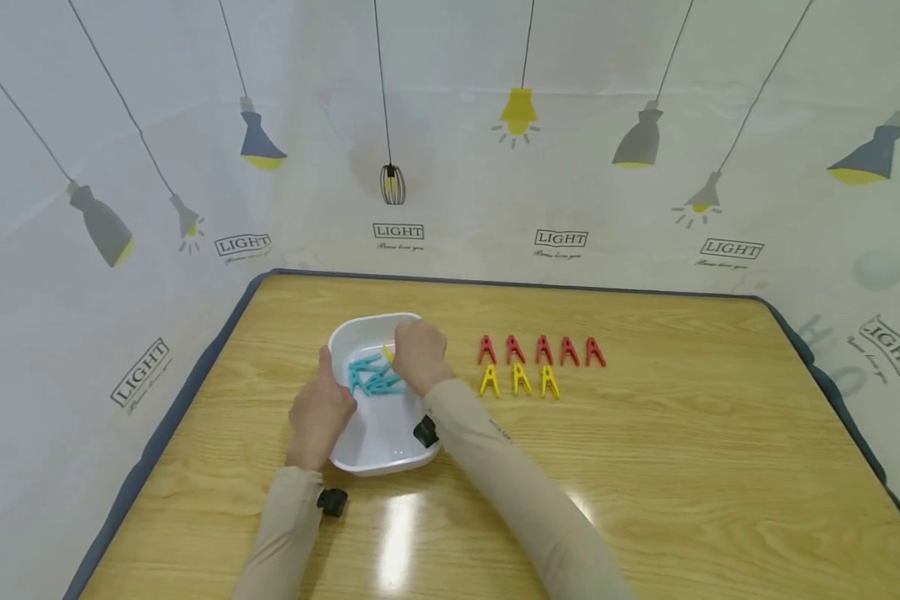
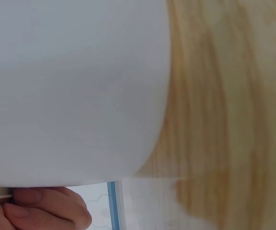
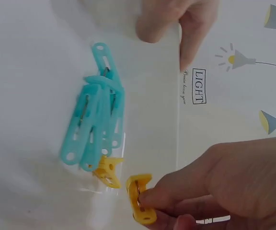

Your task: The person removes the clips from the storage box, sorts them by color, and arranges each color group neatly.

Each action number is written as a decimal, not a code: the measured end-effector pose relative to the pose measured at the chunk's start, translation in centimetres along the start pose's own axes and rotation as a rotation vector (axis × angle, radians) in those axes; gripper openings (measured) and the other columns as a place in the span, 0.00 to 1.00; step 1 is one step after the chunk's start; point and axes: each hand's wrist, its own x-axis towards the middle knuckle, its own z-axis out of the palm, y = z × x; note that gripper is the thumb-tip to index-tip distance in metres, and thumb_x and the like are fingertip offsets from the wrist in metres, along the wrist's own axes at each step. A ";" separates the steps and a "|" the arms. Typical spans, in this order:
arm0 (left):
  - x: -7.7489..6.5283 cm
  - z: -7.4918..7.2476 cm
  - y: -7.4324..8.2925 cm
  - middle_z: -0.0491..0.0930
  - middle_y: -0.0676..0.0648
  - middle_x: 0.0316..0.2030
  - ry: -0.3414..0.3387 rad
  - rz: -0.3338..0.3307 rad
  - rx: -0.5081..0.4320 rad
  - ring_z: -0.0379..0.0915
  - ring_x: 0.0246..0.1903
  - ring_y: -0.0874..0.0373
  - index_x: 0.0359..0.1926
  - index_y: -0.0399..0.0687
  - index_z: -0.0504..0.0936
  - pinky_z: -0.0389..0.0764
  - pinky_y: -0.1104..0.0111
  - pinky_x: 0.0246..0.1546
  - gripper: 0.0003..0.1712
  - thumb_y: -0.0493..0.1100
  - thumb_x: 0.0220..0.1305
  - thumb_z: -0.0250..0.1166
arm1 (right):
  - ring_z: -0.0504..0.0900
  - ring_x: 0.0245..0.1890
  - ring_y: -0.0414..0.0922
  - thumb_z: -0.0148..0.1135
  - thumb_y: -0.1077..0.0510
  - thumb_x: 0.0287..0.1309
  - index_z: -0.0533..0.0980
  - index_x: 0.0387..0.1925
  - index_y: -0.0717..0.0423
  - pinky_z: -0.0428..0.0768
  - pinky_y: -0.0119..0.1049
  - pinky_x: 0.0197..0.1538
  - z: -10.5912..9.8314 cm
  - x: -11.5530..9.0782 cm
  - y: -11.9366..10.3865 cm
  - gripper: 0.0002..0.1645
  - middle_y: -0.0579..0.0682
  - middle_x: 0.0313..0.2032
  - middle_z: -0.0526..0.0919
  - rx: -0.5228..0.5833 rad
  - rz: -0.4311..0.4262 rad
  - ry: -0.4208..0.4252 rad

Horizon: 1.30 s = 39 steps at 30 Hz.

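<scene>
My left hand (image 1: 320,415) grips the left rim of a white plastic basin (image 1: 384,427), thumb inside and fingers outside. In the right wrist view my right hand (image 3: 224,184) pinches a yellow clothespin (image 3: 140,199) between thumb and fingers, inside the basin near its far wall. Beside it another yellow clothespin (image 3: 108,171) lies against a pile of turquoise clothespins (image 3: 97,110) on the basin floor. From the head camera, the right hand hides the clothespin it holds.
Right of the basin, several red clothespins (image 1: 543,350) stand in a row on the wooden table (image 1: 682,450). Three yellow clothespins (image 1: 521,380) form a second row just in front of them. A white printed curtain (image 1: 465,192) surrounds the table's back and sides.
</scene>
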 end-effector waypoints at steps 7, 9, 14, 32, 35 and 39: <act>0.1 0.0 0.2 0.80 0.27 0.37 -0.013 -0.014 0.017 0.78 0.30 0.40 0.80 0.40 0.46 0.79 0.50 0.32 0.51 0.38 0.58 0.58 | 0.72 0.22 0.42 0.69 0.58 0.56 0.71 0.19 0.52 0.75 0.36 0.25 -1.5 0.4 0.4 0.16 0.45 0.20 0.73 0.098 -0.012 -0.015; 0.1 0.0 0.3 0.80 0.28 0.37 -0.023 -0.022 0.020 0.77 0.30 0.41 0.80 0.40 0.45 0.78 0.51 0.32 0.51 0.38 0.58 0.58 | 0.70 0.21 0.42 0.70 0.57 0.57 0.71 0.17 0.52 0.71 0.34 0.24 -1.8 0.3 0.4 0.18 0.45 0.17 0.70 0.121 -0.012 -0.039; 0.1 0.0 0.3 0.80 0.28 0.36 -0.029 -0.023 0.030 0.77 0.30 0.41 0.80 0.40 0.45 0.78 0.50 0.32 0.50 0.38 0.59 0.57 | 0.70 0.20 0.41 0.70 0.56 0.58 0.76 0.20 0.53 0.68 0.32 0.24 -2.5 -0.2 0.6 0.15 0.44 0.17 0.70 0.162 0.026 -0.084; -0.1 -0.2 0.7 0.79 0.32 0.34 -0.077 -0.063 0.017 0.76 0.29 0.46 0.81 0.39 0.41 0.78 0.59 0.29 0.50 0.38 0.63 0.57 | 0.79 0.30 0.41 0.66 0.58 0.60 0.86 0.32 0.52 0.74 0.31 0.31 -1.8 -1.0 3.4 0.05 0.45 0.31 0.86 0.401 0.027 -0.078; 0.0 -0.2 0.7 0.79 0.32 0.35 -0.087 -0.082 0.025 0.76 0.30 0.46 0.81 0.41 0.40 0.77 0.60 0.29 0.51 0.38 0.64 0.57 | 0.78 0.29 0.41 0.66 0.58 0.60 0.86 0.32 0.53 0.73 0.30 0.31 -1.6 -1.3 3.9 0.06 0.46 0.31 0.86 0.449 0.003 -0.063; 0.0 -0.1 0.7 0.78 0.33 0.35 -0.102 -0.098 0.019 0.76 0.30 0.47 0.81 0.42 0.39 0.77 0.62 0.28 0.51 0.38 0.65 0.57 | 0.78 0.30 0.41 0.66 0.58 0.61 0.87 0.34 0.55 0.75 0.29 0.32 -1.4 -1.7 4.4 0.06 0.48 0.32 0.87 0.526 -0.009 -0.047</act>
